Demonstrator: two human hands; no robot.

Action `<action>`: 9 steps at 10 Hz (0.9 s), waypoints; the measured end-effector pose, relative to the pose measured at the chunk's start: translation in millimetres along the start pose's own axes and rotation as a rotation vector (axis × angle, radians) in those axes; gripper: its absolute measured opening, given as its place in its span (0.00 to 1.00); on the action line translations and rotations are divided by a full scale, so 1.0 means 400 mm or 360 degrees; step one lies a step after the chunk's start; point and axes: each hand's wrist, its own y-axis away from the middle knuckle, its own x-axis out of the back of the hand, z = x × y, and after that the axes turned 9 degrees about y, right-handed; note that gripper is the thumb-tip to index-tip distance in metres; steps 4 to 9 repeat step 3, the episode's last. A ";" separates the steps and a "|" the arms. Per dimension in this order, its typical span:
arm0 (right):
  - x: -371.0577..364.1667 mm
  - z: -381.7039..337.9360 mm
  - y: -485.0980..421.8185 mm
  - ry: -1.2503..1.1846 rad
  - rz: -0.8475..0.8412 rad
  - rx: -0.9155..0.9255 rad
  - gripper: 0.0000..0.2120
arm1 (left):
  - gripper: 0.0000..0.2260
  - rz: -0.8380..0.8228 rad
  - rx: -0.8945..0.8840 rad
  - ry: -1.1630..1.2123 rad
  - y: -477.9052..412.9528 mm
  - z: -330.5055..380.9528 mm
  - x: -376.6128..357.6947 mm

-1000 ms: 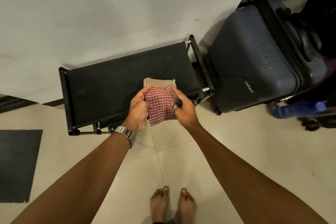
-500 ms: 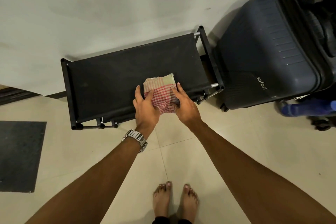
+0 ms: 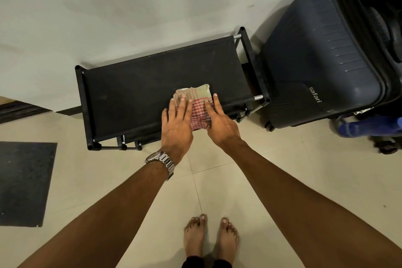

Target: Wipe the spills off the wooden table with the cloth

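A low black table [image 3: 134, 93] with a dark flat top stands against the wall. A folded cloth [image 3: 198, 113], red-checked with a beige end, lies on the top near its front right. My left hand [image 3: 177, 128] rests flat on the cloth's left half, fingers straight and spread. My right hand [image 3: 219, 124] lies flat on its right edge, fingers also extended. Neither hand is curled around the cloth. No spill is visible on the dark top.
A dark blue suitcase [image 3: 322, 61] stands just right of the table, with a blue bottle [image 3: 369, 128] on the floor beside it. A dark mat [image 3: 24, 180] lies on the tiled floor at left. My bare feet [image 3: 211, 237] stand in front of the table.
The cloth, held up between both hands a second ago, has come down onto the table top. Both hands have opened and now lie flat on it.
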 end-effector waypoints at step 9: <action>0.011 -0.016 -0.001 0.0117 0.0033 -0.0005 0.39 | 0.32 -0.0094 -0.0080 -0.0089 -0.008 -0.006 -0.009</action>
